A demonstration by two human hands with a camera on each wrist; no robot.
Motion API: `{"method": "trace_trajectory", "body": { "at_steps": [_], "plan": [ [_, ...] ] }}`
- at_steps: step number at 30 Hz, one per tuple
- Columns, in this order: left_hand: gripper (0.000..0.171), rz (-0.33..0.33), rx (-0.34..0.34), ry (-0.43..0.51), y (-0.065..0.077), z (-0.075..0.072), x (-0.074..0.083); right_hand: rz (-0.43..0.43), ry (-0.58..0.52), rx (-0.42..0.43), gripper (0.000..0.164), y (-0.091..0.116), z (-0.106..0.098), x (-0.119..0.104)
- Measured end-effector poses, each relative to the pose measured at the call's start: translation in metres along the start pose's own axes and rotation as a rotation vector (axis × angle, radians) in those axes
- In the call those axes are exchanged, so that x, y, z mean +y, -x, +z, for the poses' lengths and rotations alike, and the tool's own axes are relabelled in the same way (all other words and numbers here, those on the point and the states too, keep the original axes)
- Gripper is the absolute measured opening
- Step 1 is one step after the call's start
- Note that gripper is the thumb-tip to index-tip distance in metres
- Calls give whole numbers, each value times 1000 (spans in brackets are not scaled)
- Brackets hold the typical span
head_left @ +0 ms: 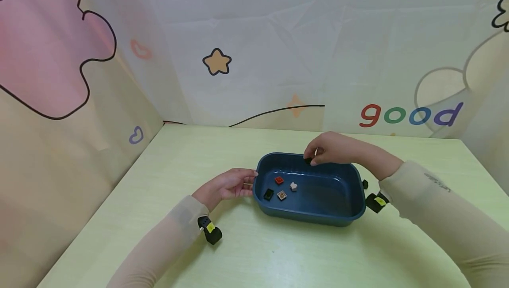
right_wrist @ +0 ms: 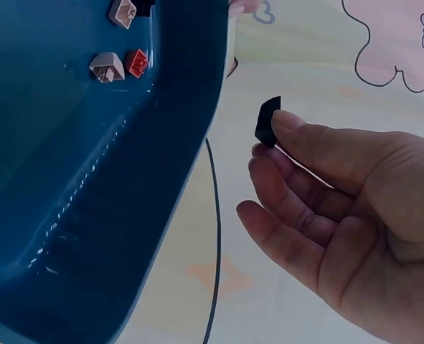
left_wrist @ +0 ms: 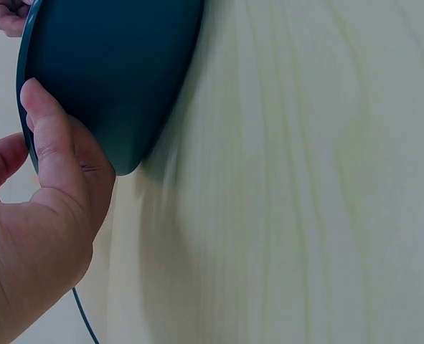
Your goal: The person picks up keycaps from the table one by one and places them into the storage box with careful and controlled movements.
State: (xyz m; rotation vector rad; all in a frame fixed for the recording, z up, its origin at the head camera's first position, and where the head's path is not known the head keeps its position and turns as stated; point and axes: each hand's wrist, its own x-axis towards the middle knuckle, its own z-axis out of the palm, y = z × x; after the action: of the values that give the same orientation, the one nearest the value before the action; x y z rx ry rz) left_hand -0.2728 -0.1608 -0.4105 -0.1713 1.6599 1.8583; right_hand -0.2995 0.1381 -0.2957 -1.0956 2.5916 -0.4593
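A blue plastic basin (head_left: 318, 218) stands on the table. My left hand (head_left: 234, 184) holds the basin's left end; in the left wrist view its fingers (left_wrist: 57, 158) lie at the rim and outer wall. My right hand (head_left: 336, 149) is above the far rim, pinching a black keycap (right_wrist: 268, 122) between thumb and fingertips. Inside the basin, towards the left, lie a red keycap (head_left: 279, 180), a white keycap (head_left: 293, 186), a pale keycap (head_left: 282, 195) and a black keycap (head_left: 268, 194). The pale one shows its hollow underside.
The light wood-grain table (head_left: 191, 151) extends around the basin. Behind it hangs a printed cloth backdrop (head_left: 254, 58), also along the sides. Black wrist cameras (head_left: 210, 231) are strapped to both sleeves.
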Motion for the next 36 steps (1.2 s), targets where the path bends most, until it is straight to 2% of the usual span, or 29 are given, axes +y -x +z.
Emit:
{"method": "trace_trajectory", "body": {
  "at_steps": [17, 25, 36],
  "plan": [
    [17, -4, -3, -1, 1, 0, 1, -71, -5, -27, 22, -25, 14, 1],
    [19, -2, 0, -4, 1, 0, 1, -59, -17, -45, 22, -34, 20, -3],
    [22, -1, -2, 2, -1, -1, -1, -87, -14, -76, 20, -45, 30, -1]
  ]
}}
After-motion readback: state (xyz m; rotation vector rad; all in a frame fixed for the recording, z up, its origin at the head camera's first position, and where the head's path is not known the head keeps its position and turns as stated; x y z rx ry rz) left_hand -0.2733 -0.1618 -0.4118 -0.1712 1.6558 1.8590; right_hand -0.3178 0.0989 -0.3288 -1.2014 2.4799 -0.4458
